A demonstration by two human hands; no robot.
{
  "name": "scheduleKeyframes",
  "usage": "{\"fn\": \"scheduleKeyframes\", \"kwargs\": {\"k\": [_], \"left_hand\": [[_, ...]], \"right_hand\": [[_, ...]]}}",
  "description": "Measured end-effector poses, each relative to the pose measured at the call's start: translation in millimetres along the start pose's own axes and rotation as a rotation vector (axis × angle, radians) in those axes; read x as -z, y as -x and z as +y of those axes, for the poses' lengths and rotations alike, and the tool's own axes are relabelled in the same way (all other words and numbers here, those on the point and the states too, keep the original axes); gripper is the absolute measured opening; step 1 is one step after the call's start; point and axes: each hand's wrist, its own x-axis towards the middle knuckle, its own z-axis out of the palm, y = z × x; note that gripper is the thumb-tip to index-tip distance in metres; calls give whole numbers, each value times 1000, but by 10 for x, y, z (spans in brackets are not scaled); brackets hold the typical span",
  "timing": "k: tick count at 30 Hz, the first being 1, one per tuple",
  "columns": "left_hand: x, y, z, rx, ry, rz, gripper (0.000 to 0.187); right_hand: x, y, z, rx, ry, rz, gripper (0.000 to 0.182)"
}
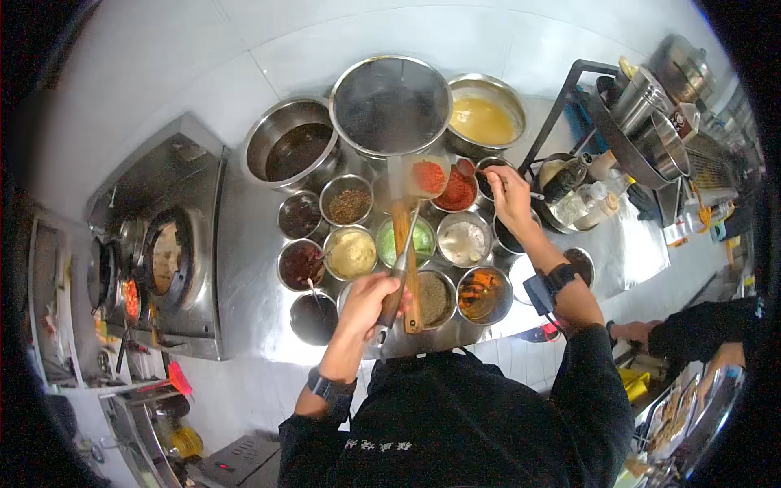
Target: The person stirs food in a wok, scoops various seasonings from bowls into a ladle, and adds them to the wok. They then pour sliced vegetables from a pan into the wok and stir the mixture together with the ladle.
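Note:
My left hand (374,302) is wrapped round the handle of a ladle (393,305), whose bowl (425,176) holds red powder. My right hand (508,193) pinches a small spoon (465,167) over the bowl of red powder (457,192), just right of the ladle. A strainer (391,106) with a wooden handle (404,260) rests above the bowls, its handle running beside my left hand. Around them stand a bowl of green stuff (406,241), a bowl of white powder (464,240) and a bowl of yellow paste (351,252).
A pot of dark liquid (298,152) and a pot of yellow liquid (484,119) stand at the back. Bottles (582,203) and a black rack (561,106) are on the right. A stove (171,252) is left. A co-worker's arm (700,329) shows at right.

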Motion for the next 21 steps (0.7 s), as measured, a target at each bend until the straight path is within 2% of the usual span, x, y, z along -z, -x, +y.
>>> {"fn": "scheduleKeyframes", "kwargs": {"k": [3, 4, 7, 8, 9, 10, 11, 12, 13, 14, 17, 21], "left_hand": [[135, 197, 23, -44, 27, 62, 24], [96, 508, -24, -49, -8, 112, 25], [173, 793, -122, -89, -28, 155, 29], [188, 913, -150, -116, 16, 184, 29], [232, 1038, -184, -132, 43, 198, 29], [299, 1161, -208, -155, 69, 210, 29], [374, 1279, -226, -184, 95, 219, 28], [437, 1415, -236, -210, 121, 231, 28], [546, 1528, -281, -232, 134, 236, 28], [676, 1643, -340, -255, 144, 241, 28], [1040, 2022, -450, -288, 179, 314, 28], [1648, 2555, -673, -343, 233, 393, 28]], "right_hand": [[-434, 2, 494, -84, -31, -13, 16], [-538, 273, 635, -181, -56, -64, 20], [-633, 363, 975, -755, -528, -130, 25], [-614, 362, 934, -735, -512, -66, 25], [-526, 397, 874, -793, -411, -37, 26], [-431, 397, 792, -891, -458, 16, 27], [-399, 434, 898, -788, -376, 133, 44], [-292, 442, 806, -818, -322, 209, 49], [-240, 489, 936, -719, -361, 270, 55], [-185, 494, 744, -700, -349, 358, 57], [-171, 497, -22, -546, -520, 295, 42], [-663, 697, -1428, -342, -718, -21, 17]]}}
